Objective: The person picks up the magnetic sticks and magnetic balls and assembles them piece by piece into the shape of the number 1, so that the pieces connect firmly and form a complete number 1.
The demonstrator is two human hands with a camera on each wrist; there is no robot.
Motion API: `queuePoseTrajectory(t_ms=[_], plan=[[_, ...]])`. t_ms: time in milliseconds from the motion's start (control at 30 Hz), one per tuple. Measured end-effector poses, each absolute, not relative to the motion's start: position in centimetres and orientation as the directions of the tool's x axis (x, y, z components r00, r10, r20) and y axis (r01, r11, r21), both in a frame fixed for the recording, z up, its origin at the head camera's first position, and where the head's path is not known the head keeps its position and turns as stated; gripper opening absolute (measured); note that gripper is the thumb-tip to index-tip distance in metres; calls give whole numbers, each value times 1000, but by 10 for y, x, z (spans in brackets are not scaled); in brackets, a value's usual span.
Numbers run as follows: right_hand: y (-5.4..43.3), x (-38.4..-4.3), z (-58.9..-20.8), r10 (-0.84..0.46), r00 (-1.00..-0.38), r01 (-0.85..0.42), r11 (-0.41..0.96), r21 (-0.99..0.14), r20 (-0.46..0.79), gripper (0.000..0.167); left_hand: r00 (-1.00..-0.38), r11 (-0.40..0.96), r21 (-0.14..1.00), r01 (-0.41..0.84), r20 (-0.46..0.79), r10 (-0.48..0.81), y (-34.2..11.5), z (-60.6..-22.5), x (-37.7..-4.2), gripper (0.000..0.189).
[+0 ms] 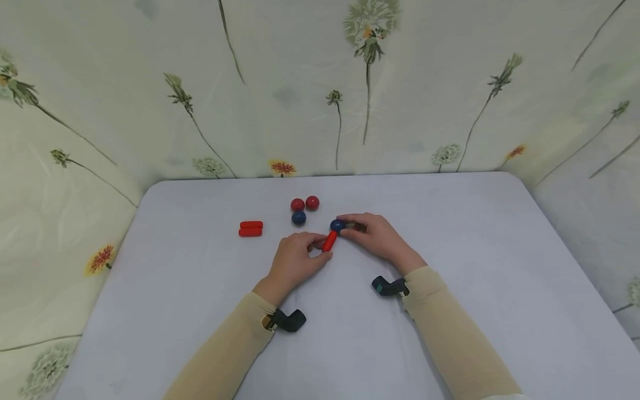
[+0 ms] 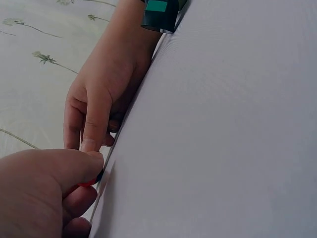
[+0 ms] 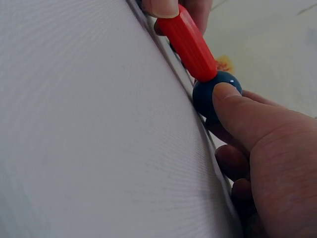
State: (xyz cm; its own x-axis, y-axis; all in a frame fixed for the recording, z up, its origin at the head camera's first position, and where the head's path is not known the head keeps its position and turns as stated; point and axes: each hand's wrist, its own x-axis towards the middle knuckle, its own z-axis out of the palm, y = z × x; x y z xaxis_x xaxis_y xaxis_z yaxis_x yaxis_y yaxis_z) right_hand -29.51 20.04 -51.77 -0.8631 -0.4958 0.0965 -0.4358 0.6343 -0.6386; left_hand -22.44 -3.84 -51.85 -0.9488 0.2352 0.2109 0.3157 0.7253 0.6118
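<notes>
Near the middle of the table, the left hand (image 1: 299, 258) pinches a short red rod (image 1: 329, 241) by its lower end. The right hand (image 1: 372, 236) pinches a dark blue ball (image 1: 337, 225) between thumb and fingers. In the right wrist view the upper end of the ribbed red rod (image 3: 190, 44) meets the blue ball (image 3: 205, 99), and the two touch. From the left wrist, the left thumb (image 2: 74, 166) hides most of the rod, with only a sliver of red showing beneath it.
Behind the hands, two red balls (image 1: 312, 203) and another blue ball (image 1: 298, 218) sit close together. Two more red rods (image 1: 250, 229) lie side by side to the left. A white cloth covers the table (image 1: 190, 311), whose far edge meets a flowered curtain (image 1: 285, 122).
</notes>
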Motion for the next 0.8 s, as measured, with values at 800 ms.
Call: queuePoseTrajectory(t_ms=[800], plan=[[200, -293, -517, -509, -852, -447, 589, -673, 121, 42, -947, 725, 610, 320, 201, 249, -38, -518, -223, 41]])
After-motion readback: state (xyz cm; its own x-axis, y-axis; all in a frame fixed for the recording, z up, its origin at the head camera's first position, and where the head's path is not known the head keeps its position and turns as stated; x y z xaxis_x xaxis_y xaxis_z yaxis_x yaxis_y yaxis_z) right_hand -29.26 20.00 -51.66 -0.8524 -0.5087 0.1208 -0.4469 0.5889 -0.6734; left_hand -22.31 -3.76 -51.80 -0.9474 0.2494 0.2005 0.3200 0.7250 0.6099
